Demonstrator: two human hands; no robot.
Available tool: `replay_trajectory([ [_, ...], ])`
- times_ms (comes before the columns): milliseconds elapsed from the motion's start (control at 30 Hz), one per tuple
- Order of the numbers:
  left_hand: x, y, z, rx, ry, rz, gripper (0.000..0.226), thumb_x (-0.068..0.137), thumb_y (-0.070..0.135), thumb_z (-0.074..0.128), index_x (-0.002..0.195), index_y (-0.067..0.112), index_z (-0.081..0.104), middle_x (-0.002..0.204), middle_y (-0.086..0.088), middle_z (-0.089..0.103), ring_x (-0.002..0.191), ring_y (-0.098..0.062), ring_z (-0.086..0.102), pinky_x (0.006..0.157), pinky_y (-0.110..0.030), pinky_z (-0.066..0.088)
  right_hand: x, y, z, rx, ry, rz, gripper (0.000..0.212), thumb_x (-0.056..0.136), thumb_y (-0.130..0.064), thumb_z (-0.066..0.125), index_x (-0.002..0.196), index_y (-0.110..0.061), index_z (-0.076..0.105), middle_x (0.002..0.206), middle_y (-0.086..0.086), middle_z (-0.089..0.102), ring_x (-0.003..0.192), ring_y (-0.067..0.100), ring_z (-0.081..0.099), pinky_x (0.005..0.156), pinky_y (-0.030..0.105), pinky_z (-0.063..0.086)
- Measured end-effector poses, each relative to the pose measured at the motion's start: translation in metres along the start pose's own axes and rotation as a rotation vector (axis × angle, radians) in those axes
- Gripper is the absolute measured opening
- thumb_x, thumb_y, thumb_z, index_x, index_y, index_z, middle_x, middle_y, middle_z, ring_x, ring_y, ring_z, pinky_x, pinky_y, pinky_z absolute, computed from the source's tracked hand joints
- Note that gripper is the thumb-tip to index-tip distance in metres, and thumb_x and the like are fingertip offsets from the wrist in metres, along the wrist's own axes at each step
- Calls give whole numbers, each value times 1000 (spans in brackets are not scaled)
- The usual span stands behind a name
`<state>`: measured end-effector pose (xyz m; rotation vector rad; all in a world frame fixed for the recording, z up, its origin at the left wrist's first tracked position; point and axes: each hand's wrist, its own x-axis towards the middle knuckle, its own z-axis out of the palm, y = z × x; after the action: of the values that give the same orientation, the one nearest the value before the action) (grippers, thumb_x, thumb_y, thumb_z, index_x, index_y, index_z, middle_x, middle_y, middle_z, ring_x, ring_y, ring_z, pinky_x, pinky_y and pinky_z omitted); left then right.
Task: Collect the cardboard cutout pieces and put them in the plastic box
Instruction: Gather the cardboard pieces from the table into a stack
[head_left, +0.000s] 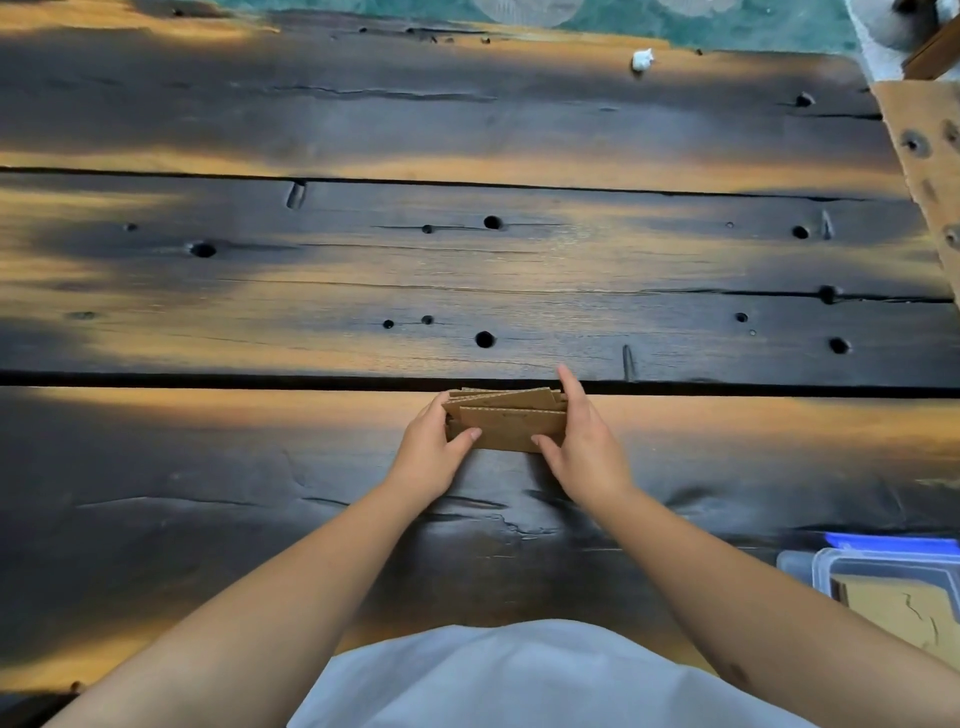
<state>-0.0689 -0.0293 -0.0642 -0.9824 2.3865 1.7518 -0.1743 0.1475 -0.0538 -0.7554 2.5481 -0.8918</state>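
Dark scorched plank table (363, 270), teal floor (727, 26)

Two hands, the left hand (434, 447) and right hand (582, 441), hold one stack of cardboard pieces (506, 418), number unclear, at 12 o'clock; one plastic box (883, 564) sits at 4 o'clock; one white scrap (642, 59) lies at 1 o'clock.

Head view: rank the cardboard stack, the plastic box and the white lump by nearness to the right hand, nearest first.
1. Cardboard stack: held between the right hand and left hand, touching the fingers.
2. Plastic box: lower right, near the person.
3. White lump: far edge of the table, top.
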Motion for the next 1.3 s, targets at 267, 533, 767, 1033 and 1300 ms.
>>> replay_trajectory([
  [267, 1, 2, 8, 186, 27, 45, 43, 89, 23, 65, 128, 23, 47, 121, 3, 60, 105, -9, 54, 89, -21, 39, -1, 7, 1, -97, 76, -85, 64, 80, -13, 74, 132, -18, 38, 132, 12, 53, 116, 32, 56, 90, 40, 50],
  [533, -1, 4, 6, 270, -82, 48, 78, 91, 20, 62, 152, 29, 15, 148, -3, 44, 134, -19, 41, 112, -37, 34, -9, 14, 6, -98, -33, -9, 93, 84, -15, 71, 154, -20, 10, 146, 11, 44, 126, 30, 49, 93, 42, 48],
  [767, 1, 5, 7, 311, -14, 137, 58, 90, 14, 63, 142, 16, 38, 137, -4, 53, 125, -19, 49, 107, -31, 36, -9, 7, 11, 220, 58, 215, 94, 80, -6, 74, 152, -28, 17, 144, 6, 50, 124, 24, 53, 98, 21, 35],
  [1033, -6, -5, 11, 331, 46, 85, 43, 90, 17, 59, 128, 16, 38, 122, -7, 58, 109, -23, 56, 86, -27, 40, 1, 3, 10, 96, -16, 113, 49, 84, -20, 72, 128, -10, 51, 129, 8, 55, 122, 24, 51, 105, 37, 42],
  [1300, -5, 5, 5, 388, 10, 63, 44, 93, 21, 57, 131, 14, 36, 124, -11, 58, 110, -30, 57, 89, -36, 47, 6, 3, 4, 27, -135, 197, 35, 87, -34, 68, 109, -18, 46, 110, 9, 66, 102, 30, 62, 84, 42, 52],
])
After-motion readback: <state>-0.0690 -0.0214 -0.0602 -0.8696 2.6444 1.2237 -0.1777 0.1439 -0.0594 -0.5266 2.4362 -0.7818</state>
